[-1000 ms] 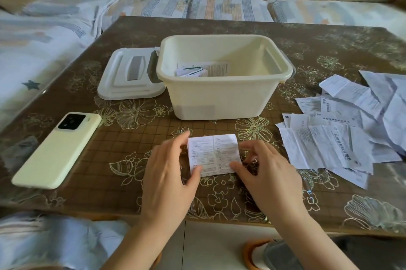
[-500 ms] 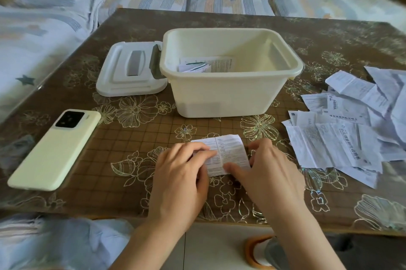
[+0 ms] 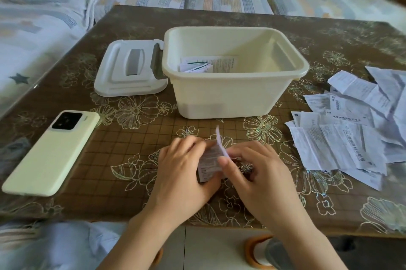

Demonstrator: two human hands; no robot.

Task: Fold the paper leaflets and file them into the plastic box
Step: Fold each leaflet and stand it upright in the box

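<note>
My left hand (image 3: 182, 173) pinches the small white printed paper leaflet (image 3: 209, 160), fingers curled over it; my right hand (image 3: 259, 178) nips its raised flap: mid-fold, on the brown flowered desk (image 3: 131, 155) in front of the cream rectangular plastic box (image 3: 219, 98). Next, I reckon: press the crease, then lift it over the box's near rim. More loose white sheets (image 3: 342, 144) wait right of the box.

Phone (image 3: 50, 153): left of your left hand (image 3: 182, 173).
Loose leaflets (image 3: 342, 138): right of your right hand (image 3: 259, 177).
Box (image 3: 230, 94): behind both hands, folded leaflets (image 3: 204, 64) inside.
Lid (image 3: 129, 70): just left of Box.
</note>
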